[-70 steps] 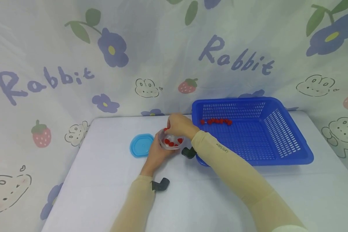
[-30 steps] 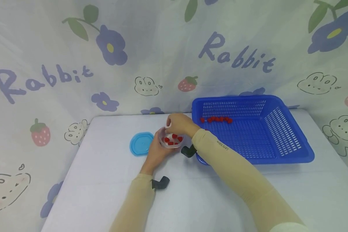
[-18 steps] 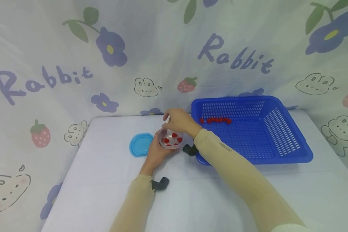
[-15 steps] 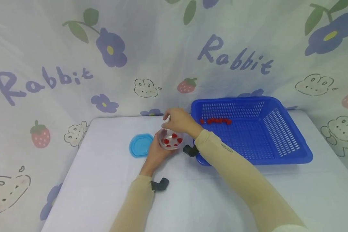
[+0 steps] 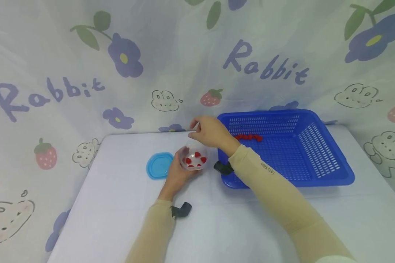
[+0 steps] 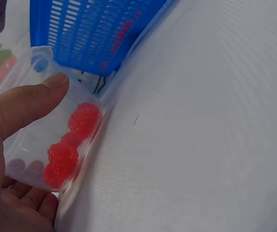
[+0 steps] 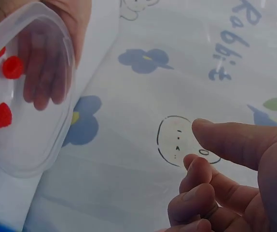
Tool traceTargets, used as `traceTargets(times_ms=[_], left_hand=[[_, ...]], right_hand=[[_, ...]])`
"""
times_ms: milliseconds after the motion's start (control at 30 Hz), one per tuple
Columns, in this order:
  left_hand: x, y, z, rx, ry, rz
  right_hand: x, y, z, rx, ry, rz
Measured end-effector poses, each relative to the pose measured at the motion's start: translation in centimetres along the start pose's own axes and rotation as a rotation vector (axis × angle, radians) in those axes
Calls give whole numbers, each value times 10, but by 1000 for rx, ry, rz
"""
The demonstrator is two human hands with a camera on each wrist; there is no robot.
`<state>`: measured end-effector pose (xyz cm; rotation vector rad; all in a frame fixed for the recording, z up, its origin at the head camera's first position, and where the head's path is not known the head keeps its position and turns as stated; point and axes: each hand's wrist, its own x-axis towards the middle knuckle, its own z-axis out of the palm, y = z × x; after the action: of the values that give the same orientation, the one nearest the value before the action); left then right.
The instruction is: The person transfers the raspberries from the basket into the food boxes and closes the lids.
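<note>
My left hand [image 5: 177, 173] grips a clear plastic container [image 6: 32, 130] on the table, thumb along the near side and fingers wrapped behind it. Several red raspberries [image 6: 84, 120] lie on the container's bottom. Above and to the right of its rim, my right hand [image 5: 212, 132] hovers between the container and the blue basket. In the right wrist view its thumb and loosely bent fingers [image 7: 196, 176] are apart, with nothing between them.
A light blue lid [image 5: 159, 165] lies left of the container. The blue plastic basket [image 5: 276, 164] stands at the right, with a row of red raspberries [image 5: 249, 137] along its back left side. A printed cloth [image 5: 171, 44] hangs behind the table.
My right hand let go of a raspberry inside the container, then rose out of it and moved right toward the basket. My left hand has kept its grip on the container.
</note>
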<state>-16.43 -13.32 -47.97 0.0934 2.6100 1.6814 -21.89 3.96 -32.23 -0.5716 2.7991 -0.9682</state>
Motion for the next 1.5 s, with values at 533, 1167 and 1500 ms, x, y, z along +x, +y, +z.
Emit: traceTargets(times_ms=[533,1167,1500], left_hand=[[-1,2,1,20,3,-33],[0,2,1,10,9,-40],[0,3,1,11,11,-49]], right_hand=[[-19,22,-20,10,121,-36],[-20,63,-31,-9,129,41],[-8,84,-34,-97,125,98]])
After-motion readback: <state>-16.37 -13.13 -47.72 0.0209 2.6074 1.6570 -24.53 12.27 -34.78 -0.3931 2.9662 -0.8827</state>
